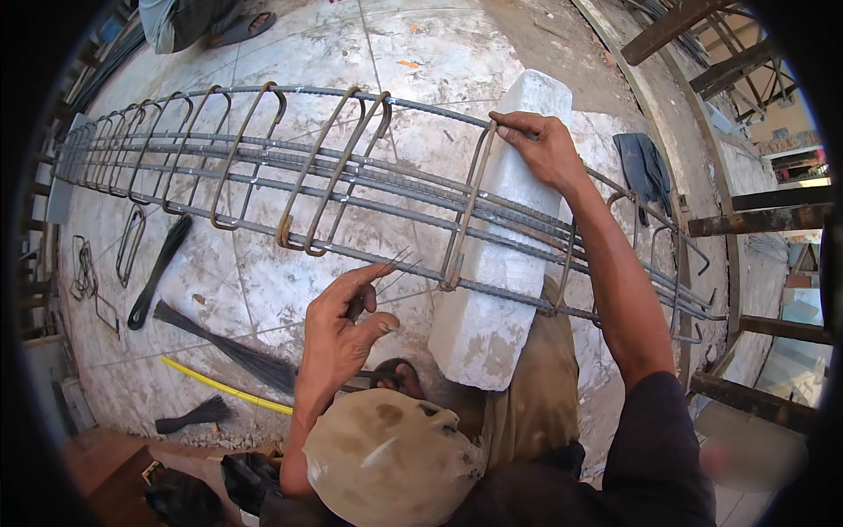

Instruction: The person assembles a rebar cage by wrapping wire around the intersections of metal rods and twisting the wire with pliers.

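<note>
Has black wire bundles [233, 346] and a curved yellow strip [226, 386] strewn over grimy pale floor tiles [281, 312] at left. Pinches a rusty rectangular steel stirrup [475, 189] with the right hand [546, 151]; has the left hand [341, 325] half open, near thin wires [406, 260]. Shows a long grey rebar cage [399, 183] crossing a whitish rectangular block [492, 325], running far left to near right.

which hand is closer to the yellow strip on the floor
Left. In the picture, the left hand is above and right of the yellow strip; the right hand is farther away, at a steel stirrup's upper end.
</note>
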Action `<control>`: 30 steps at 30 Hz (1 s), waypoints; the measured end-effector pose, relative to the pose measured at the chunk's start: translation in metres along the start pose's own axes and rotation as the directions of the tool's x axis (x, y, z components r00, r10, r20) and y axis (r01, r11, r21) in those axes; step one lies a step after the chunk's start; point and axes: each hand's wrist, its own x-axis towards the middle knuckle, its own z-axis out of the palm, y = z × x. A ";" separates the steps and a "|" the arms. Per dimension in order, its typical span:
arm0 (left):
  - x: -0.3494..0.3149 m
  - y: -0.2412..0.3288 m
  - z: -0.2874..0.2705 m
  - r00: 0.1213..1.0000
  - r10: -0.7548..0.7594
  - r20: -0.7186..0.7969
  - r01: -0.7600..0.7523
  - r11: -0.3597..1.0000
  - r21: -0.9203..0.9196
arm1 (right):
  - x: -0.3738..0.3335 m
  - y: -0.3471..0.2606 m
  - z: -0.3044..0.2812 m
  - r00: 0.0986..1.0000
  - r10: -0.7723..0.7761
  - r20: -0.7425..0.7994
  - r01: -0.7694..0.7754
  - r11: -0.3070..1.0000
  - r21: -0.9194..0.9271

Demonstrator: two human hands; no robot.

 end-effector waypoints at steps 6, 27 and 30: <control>0.025 0.040 -0.026 0.993 0.041 -0.113 -0.025 0.989 0.144 | 0.003 0.003 0.004 0.999 0.004 -0.037 -0.004 1.000 0.011; 0.208 0.038 0.051 0.992 0.018 0.127 -0.106 0.677 0.728 | 0.002 -0.002 0.006 0.997 0.068 -0.042 -0.065 0.996 0.059; 0.223 0.018 0.070 0.989 0.025 0.145 -0.095 0.864 0.495 | 0.003 -0.004 0.005 0.997 0.072 -0.033 -0.070 0.996 0.054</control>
